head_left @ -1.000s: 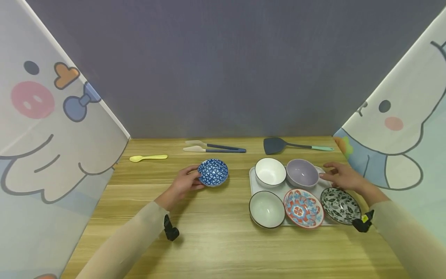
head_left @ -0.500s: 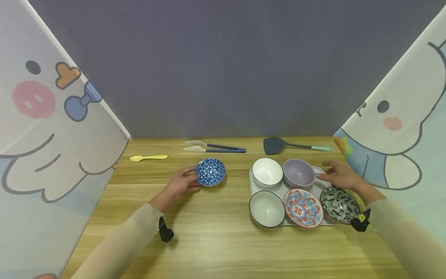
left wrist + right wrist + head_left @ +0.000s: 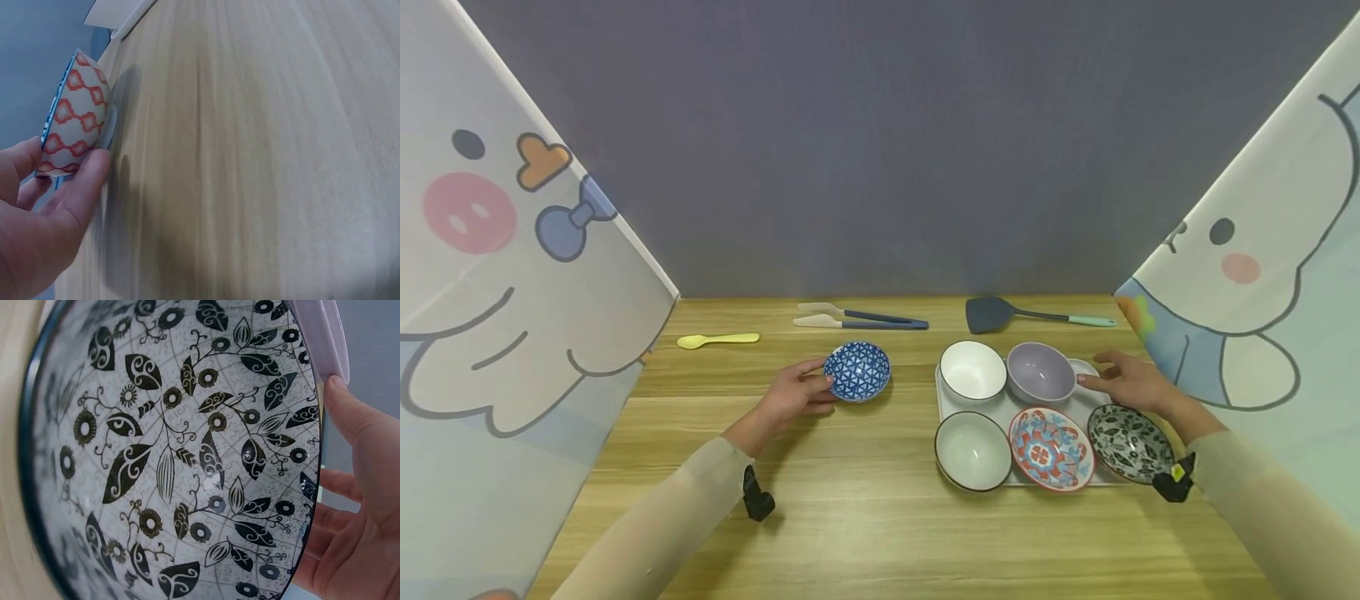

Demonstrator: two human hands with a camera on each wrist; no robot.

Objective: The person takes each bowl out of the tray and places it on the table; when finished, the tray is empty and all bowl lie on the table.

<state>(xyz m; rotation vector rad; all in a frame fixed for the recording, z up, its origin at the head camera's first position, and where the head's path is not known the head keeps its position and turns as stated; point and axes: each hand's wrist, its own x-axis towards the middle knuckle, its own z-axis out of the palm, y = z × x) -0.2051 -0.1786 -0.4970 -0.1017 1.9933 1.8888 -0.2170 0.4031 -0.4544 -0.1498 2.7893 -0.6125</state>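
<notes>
My left hand (image 3: 786, 395) grips a small bowl (image 3: 857, 372) with a blue-and-white triangle pattern inside, thumb at its rim and fingers beneath. In the left wrist view its outside is cream with red diamonds, and the bowl (image 3: 78, 115) sits at the tabletop. At the right, my right hand (image 3: 1129, 385) touches the side of a purple bowl (image 3: 1041, 372) with its thumb, the other fingers loosely bent behind. The purple bowl stands on a white tray (image 3: 1003, 408), right beside a white bowl (image 3: 973, 371) with a dark rim.
On the tray's near side are a pale bowl (image 3: 973, 451), a red-and-blue patterned bowl (image 3: 1051, 448) and a black floral bowl (image 3: 1130, 443). Along the back lie a yellow spoon (image 3: 718, 340), tongs (image 3: 880, 322) and a spatula (image 3: 992, 315). Printed panels flank the table.
The right hand has moved left, and the purple and white bowls have shifted slightly left on the tray. The left hand and blue bowl moved a little left, then slightly back right.
</notes>
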